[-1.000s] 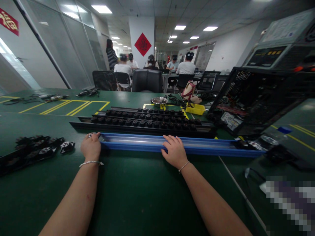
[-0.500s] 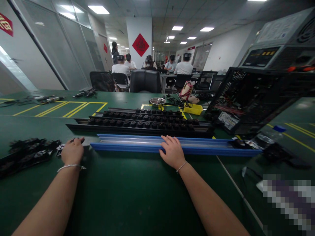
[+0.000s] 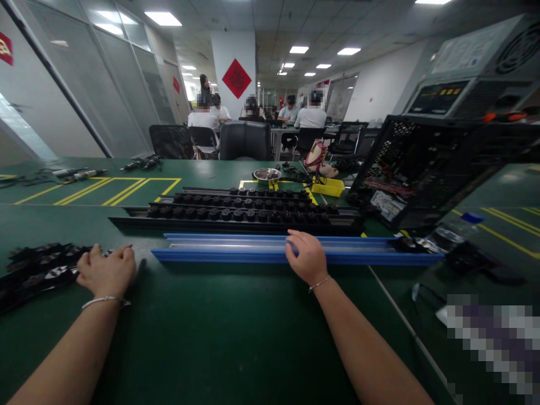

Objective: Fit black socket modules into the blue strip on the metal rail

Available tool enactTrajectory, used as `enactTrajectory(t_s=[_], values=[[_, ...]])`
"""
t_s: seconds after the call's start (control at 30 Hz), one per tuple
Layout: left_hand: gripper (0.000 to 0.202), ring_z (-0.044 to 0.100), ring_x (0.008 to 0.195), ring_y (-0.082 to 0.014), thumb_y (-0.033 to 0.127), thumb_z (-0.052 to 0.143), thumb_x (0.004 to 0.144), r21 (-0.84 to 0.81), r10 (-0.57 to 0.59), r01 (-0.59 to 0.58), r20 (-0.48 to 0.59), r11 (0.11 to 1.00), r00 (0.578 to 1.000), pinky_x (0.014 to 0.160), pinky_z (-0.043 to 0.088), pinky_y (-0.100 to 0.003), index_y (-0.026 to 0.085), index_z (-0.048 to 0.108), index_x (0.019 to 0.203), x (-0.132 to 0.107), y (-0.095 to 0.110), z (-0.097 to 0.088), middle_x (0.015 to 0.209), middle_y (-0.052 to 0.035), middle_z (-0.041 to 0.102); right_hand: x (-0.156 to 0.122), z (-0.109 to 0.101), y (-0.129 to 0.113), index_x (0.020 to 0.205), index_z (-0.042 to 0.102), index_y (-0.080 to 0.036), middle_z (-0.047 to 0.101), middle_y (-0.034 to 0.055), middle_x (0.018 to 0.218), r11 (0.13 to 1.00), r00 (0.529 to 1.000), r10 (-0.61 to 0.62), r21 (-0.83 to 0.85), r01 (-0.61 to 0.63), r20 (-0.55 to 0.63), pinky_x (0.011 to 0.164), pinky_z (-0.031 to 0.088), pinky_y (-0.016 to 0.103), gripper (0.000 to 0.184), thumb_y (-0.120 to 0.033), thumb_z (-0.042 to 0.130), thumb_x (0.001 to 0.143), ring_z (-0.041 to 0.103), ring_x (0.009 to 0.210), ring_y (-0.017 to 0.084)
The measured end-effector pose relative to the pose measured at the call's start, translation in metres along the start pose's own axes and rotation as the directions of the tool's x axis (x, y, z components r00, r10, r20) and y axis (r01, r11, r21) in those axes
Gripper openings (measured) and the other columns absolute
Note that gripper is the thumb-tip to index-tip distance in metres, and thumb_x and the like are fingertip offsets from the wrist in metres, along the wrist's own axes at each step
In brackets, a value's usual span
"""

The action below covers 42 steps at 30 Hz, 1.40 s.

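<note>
My left hand is at the left, its fingers spread, beside and partly over a cluster of black parts. Nothing shows in its grasp, though the undersides of the fingers are hidden. A long blue rail with a pale channel lies crosswise in front of me. Over its right half is my right hand, fingers loosely bent and not wrapped round the rail; whether they touch it I cannot tell. Behind the blue rail, black rails lie parallel, with rows of round black parts in them.
An opened computer case stands at the right with a power supply on top. Nearby lie a clear bottle with a blue cap, a yellow tray and a metal bowl. Cabled tools rest back left. People sit beyond.
My left hand has shifted left toward the black parts and its fingers have spread. My right hand has slid a little right along the blue rail, its fingers now more bent.
</note>
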<state>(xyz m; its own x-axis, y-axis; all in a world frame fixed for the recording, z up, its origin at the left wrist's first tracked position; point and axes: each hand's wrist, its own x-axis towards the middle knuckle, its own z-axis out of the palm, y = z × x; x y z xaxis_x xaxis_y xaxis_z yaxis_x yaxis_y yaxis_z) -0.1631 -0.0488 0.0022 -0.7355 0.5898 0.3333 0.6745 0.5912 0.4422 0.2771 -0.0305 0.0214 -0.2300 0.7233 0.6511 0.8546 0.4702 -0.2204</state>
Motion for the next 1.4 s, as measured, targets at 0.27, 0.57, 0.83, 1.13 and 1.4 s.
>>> enactTrajectory(t_s=[0.27,0.57,0.83,1.13,1.4], values=[[0.043,0.022,0.137,-0.0284,0.036,0.038,0.088,-0.035,0.600,-0.614,-0.174,0.788,0.781,0.110,0.025,-0.046,0.013,0.054,0.121,-0.084,0.072,-0.006,0.145,-0.0138,0.034,-0.025,-0.045,0.132,0.107,0.057,-0.009,0.052,0.0219,0.123,0.735,0.644,0.502,-0.108,-0.669,-0.578,0.098,0.034,0.048,0.042,-0.024,0.054,0.068,0.045,0.118,0.033],[0.052,0.028,0.135,-0.0259,0.043,0.031,0.091,-0.099,0.817,-0.811,0.101,0.576,0.568,0.107,0.030,-0.047,0.017,0.041,0.135,-0.163,0.149,0.012,0.145,-0.0104,0.035,-0.045,-0.067,0.165,0.110,0.057,-0.010,0.059,0.0178,0.109,0.517,0.424,0.674,-0.024,-0.856,-0.604,0.096,0.035,0.046,0.047,-0.020,0.055,0.064,0.052,0.107,0.032],[0.049,0.037,0.130,-0.0250,0.045,0.029,0.091,-0.103,0.808,-0.802,0.082,0.589,0.583,0.108,0.023,-0.049,0.023,0.048,0.130,-0.173,0.155,0.022,0.139,-0.0080,0.045,-0.045,-0.060,0.170,0.106,0.059,-0.009,0.055,0.0183,0.111,0.540,0.421,0.680,0.022,-0.841,-0.600,0.099,0.034,0.040,0.040,-0.017,0.054,0.067,0.047,0.114,0.029],[0.047,0.037,0.129,-0.0249,0.045,0.032,0.090,-0.123,0.811,-0.801,0.081,0.586,0.580,0.107,0.024,-0.048,0.024,0.050,0.128,-0.172,0.155,0.021,0.139,-0.0076,0.045,-0.044,-0.059,0.165,0.103,0.059,-0.014,0.056,0.0140,0.105,0.528,0.413,0.694,0.027,-0.849,-0.590,0.093,0.038,0.035,0.038,-0.020,0.051,0.066,0.049,0.110,0.026],[0.047,0.037,0.129,-0.0249,0.045,0.031,0.090,-0.133,0.811,-0.801,0.081,0.584,0.579,0.107,0.025,-0.048,0.024,0.051,0.127,-0.171,0.154,0.020,0.139,-0.0077,0.045,-0.043,-0.058,0.165,0.107,0.059,-0.013,0.058,0.0156,0.109,0.527,0.426,0.664,-0.020,-0.850,-0.614,0.093,0.038,0.039,0.044,-0.020,0.055,0.064,0.051,0.109,0.028]])
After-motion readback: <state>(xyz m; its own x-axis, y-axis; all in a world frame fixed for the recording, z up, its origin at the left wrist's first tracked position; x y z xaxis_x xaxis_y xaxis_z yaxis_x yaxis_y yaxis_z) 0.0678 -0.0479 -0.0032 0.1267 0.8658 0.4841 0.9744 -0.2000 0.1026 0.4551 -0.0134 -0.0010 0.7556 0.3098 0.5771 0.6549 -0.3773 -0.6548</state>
